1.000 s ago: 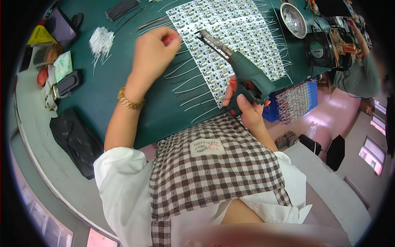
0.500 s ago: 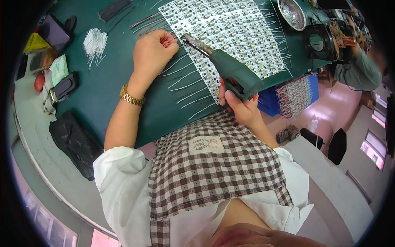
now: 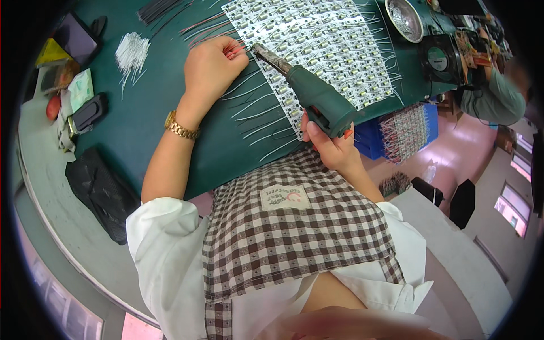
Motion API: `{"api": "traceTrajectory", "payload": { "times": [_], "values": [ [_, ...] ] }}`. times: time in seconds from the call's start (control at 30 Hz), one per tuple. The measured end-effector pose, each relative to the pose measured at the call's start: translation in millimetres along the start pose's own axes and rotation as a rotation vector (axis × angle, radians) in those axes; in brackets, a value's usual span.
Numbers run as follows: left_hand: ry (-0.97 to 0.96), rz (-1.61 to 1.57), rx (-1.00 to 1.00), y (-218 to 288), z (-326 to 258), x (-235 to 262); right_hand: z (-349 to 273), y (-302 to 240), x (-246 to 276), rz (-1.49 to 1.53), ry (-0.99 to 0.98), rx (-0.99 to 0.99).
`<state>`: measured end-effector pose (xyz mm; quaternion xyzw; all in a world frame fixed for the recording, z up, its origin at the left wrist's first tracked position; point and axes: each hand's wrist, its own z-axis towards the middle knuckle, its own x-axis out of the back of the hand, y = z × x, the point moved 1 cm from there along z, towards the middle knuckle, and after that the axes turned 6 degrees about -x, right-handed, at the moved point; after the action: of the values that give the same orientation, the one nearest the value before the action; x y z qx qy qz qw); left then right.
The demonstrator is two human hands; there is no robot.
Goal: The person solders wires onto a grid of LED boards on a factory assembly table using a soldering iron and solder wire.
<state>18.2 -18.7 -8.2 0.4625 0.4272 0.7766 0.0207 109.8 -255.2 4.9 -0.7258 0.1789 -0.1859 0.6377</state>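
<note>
My right hand (image 3: 331, 144) grips a green pistol-shaped soldering gun (image 3: 317, 97); its dark tip points up-left onto the edge of a white panel of small circuit boards (image 3: 317, 39) lying on the green mat (image 3: 147, 119). My left hand (image 3: 211, 67), with a gold watch on the wrist, is closed and pinches a thin red wire at the panel's left edge, right beside the gun's tip. White wire leads stick out from the panel's near edge.
A bundle of white wires (image 3: 131, 52) and dark wires (image 3: 158, 8) lie at the far left. A black pouch (image 3: 99, 192), a phone (image 3: 85, 113) and small items sit on the left. A metal dish (image 3: 403, 17), a fan (image 3: 441, 56) and another person (image 3: 493, 96) are at the right.
The view has shifted, with the panel nearer the top edge. My left hand has stayed at the panel's left edge. The soldering gun's tip has come closer to my left hand's fingers.
</note>
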Motion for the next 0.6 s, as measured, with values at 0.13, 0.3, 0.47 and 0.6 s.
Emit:
{"api": "traceTrajectory", "payload": {
  "times": [0.13, 0.3, 0.47, 0.6],
  "values": [
    [-0.006, -0.007, 0.011, 1, 0, 0, 1, 0, 1, -0.029, 0.009, -0.018],
    [-0.028, -0.013, 0.041, 0, 0, 1, 0, 8, 3, -0.024, 0.017, 0.017],
    [-0.012, -0.014, 0.024, -2, 0, 1, -4, 8, 2, 0.109, 0.012, 0.096],
    [-0.022, -0.022, 0.03, -4, 1, 0, -6, 8, 6, 0.164, 0.042, 0.048]
  ]
}}
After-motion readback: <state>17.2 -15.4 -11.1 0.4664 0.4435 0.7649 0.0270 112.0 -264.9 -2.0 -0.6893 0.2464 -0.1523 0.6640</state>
